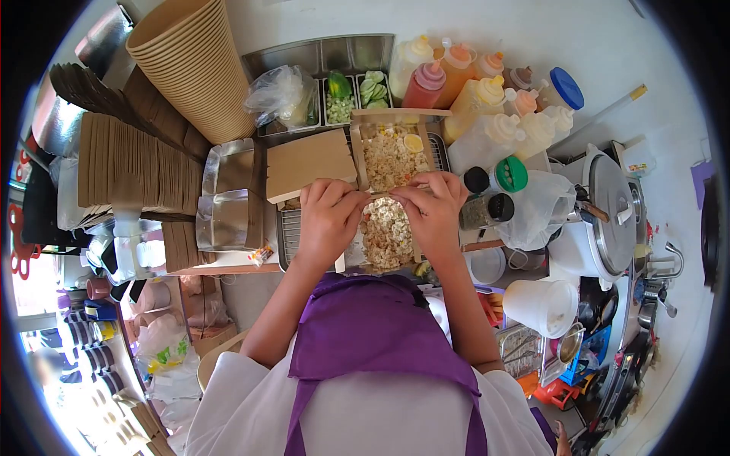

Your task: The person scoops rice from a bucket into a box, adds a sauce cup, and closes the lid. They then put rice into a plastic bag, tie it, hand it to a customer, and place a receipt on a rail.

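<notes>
My left hand (331, 216) and my right hand (435, 213) meet over the boundary between two open cardboard boxes of rice. Thumbs and fingers of both are pinched together; what they grip, if anything, is too small to make out. Below my fingertips lies the near rice (386, 239), topped with pale crumbly bits. Just beyond stands the far cardboard box (430, 152), its rice (388, 159) topped with a lemon slice (413, 143). A closed cardboard box (310, 163) sits beyond my left hand, on a wire rack (289, 235).
Stacked paper tubs (190, 68) and folded cartons (125, 163) stand left, beside foil-lined boxes (228, 216). Behind are metal trays of cut vegetables (339, 99). Squeeze bottles (475, 106) and shakers (487, 211) crowd the right, near a large lidded pot (608, 216) and a white bucket (540, 306).
</notes>
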`<control>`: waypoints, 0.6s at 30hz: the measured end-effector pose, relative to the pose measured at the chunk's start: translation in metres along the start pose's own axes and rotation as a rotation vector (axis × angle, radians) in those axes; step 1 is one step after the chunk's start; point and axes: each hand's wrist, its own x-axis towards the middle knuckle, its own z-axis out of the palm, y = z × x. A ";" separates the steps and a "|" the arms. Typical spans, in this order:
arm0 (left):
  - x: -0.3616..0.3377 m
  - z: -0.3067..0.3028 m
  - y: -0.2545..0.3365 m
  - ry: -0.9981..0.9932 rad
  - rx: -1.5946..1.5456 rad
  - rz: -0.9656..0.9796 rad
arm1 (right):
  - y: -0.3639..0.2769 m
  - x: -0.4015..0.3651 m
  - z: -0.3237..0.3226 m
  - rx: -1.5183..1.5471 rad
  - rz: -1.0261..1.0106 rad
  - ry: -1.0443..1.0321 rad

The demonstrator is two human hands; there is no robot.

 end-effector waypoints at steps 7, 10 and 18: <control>-0.030 -0.011 0.001 0.162 -0.081 -0.262 | 0.008 -0.034 -0.006 0.446 0.314 0.115; -0.053 -0.011 -0.009 0.085 -0.269 -0.460 | 0.057 -0.100 0.014 0.801 0.823 -0.047; -0.105 0.020 -0.012 -0.138 -0.408 -0.936 | 0.083 -0.134 0.052 0.800 0.783 -0.466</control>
